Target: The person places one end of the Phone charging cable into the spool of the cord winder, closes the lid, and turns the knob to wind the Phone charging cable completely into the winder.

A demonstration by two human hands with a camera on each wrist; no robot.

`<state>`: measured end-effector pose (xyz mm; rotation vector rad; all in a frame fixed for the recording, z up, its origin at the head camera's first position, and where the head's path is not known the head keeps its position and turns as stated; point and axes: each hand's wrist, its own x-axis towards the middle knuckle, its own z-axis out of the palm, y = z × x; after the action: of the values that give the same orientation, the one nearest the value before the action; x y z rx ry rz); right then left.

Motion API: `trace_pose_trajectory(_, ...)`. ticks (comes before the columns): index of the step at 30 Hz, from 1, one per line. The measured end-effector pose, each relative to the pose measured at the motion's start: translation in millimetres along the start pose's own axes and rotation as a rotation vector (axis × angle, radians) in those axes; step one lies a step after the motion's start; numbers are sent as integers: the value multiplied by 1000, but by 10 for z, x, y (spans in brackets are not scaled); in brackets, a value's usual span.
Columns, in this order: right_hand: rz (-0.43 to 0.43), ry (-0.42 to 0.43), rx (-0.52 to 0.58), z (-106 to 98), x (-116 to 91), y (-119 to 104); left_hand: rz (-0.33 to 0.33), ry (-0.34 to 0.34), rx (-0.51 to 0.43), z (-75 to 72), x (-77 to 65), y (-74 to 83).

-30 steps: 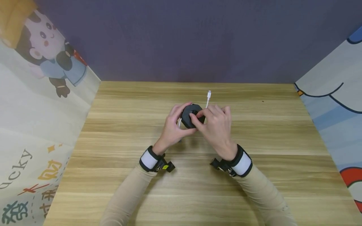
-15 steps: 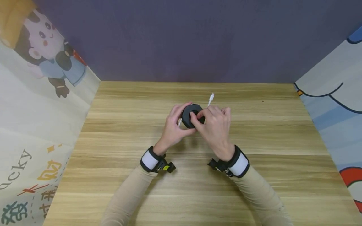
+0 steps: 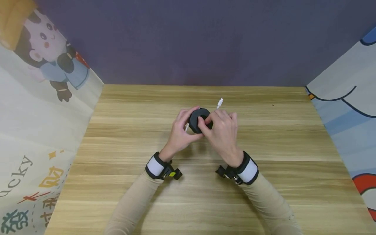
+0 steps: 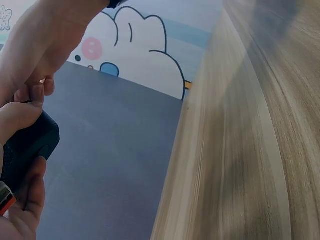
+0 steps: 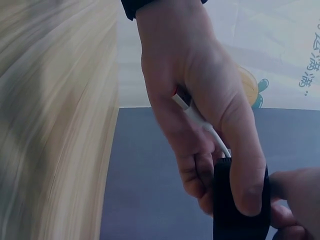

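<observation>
A black octagonal case (image 3: 194, 121) with a dark round recess in its middle is held above the table. My left hand (image 3: 180, 132) grips it at the edge, thumb below and fingers along the far side. The thumb and index finger of my right hand (image 3: 224, 132) pinch at the recess; the fingertips' exact hold is hidden. Beyond the right knuckles a small white cable connector (image 3: 220, 102) sticks out. From the case, a white cable (image 5: 218, 142) runs into the left palm and ends in a USB plug (image 5: 181, 100) with a red inside.
Underneath lies a wood-grain table (image 3: 188, 202), with a dark purple panel (image 3: 188, 42) along its back edge. Printed cartoon sheets hang left (image 3: 32, 114) and right (image 3: 349, 107). Each wrist wears a strapped camera, one left (image 3: 177, 174), one right (image 3: 221, 171).
My right hand has shifted slightly left at the recess. The white connector has tipped to the right and come a little lower. The left hand stays nearly still on the case.
</observation>
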<state>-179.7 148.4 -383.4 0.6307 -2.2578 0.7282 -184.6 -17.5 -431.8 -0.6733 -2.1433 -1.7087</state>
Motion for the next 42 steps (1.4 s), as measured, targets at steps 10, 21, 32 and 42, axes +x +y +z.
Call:
trace_pose_trajectory(10, -117, -35, 142, -38, 61, 205, -15, -18, -22, -24, 2, -7)
trace_pose_trajectory(21, -472, -280, 248, -205, 285, 455, -16, -61, -56, -45, -6, 16)
trace_pose_trajectory(32, -811, -412, 11, -356, 543, 463, -15, -104, -71, -66, -4, 27)
trace_pose_trajectory(42, -993, -424, -195, -434, 643, 390, -16, -136, -76, -100, -5, 21)
